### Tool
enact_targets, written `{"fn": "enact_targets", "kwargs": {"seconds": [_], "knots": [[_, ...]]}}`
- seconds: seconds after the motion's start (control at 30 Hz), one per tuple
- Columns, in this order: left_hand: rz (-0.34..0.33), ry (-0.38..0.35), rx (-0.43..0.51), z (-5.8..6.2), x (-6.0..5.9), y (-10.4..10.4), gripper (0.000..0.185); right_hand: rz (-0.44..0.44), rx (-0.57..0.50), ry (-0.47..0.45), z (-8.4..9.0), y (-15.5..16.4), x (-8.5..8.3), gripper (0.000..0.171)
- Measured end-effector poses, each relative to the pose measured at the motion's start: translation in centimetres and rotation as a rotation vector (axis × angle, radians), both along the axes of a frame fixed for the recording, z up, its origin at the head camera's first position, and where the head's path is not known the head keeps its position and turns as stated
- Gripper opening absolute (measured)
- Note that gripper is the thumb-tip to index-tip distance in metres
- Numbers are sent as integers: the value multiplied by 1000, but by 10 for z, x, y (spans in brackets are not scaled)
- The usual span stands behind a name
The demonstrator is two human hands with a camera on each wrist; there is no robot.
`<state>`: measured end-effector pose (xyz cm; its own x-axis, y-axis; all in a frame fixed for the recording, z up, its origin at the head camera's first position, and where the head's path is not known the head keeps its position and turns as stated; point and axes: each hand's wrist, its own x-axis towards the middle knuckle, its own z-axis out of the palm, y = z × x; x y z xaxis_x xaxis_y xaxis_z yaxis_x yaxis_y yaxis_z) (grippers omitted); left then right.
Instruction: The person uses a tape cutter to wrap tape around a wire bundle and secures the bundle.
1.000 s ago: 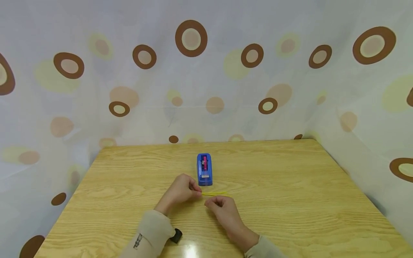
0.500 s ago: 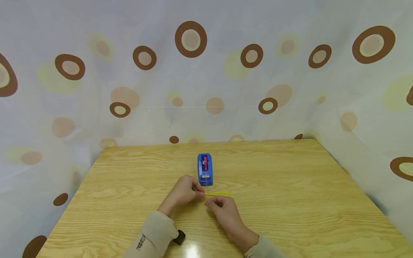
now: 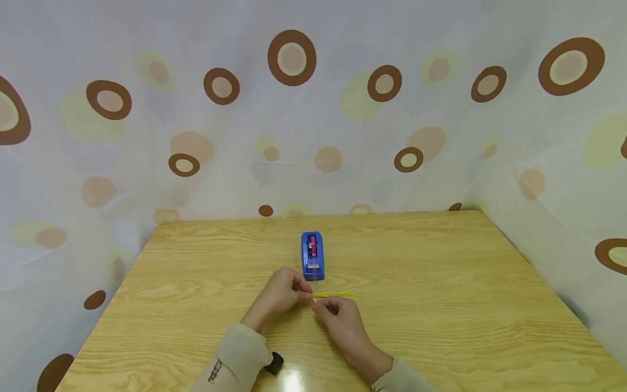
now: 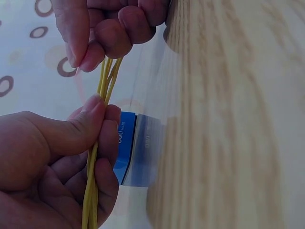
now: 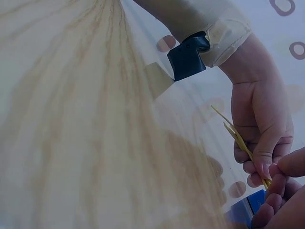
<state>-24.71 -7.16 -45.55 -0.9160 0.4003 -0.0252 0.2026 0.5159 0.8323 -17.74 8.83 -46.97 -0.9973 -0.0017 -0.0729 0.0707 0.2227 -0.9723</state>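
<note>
From the head view, both hands met low over the middle of the wooden surface (image 3: 441,272). The left hand (image 3: 280,293) pinched one end of a thin bundle of yellow strands (image 3: 338,295), whose free ends poked out to the right, just off the surface. The right hand (image 3: 340,318) sat right against it, grip closed on the same bundle beside the left fingertips. A blue tape dispenser (image 3: 312,256) stood just beyond the hands, near but not touching them. A spotted curtain (image 3: 294,109) hung behind the surface.

The left wrist view showed the yellow strands (image 4: 102,119) running between the two hands, one hand (image 4: 52,162) with thumb and fingers curled and clamped round them, the other hand (image 4: 105,28) pinching them at the fingertips. The blue tape dispenser (image 4: 136,148) lay blurred behind.

The right wrist view caught the left hand (image 5: 259,124) with the strands (image 5: 240,143) clamped in its fingers, their cut ends sticking out past the palm, and a black wrist mount (image 5: 188,57) at the beige sleeve (image 5: 209,19).

To my eye, this was the gathering step: the strands were being squared into one tidy bunch. The next move looked to call for one hand holding the bunch firm while the other went for the dispenser.
</note>
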Motion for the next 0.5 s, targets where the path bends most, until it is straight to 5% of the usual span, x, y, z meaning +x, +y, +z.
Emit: {"fn": "enact_targets", "kwargs": {"seconds": [0.5], "knots": [[-38, 39, -52, 6, 5, -1, 14, -20, 14, -16, 2, 2, 1, 24]]}}
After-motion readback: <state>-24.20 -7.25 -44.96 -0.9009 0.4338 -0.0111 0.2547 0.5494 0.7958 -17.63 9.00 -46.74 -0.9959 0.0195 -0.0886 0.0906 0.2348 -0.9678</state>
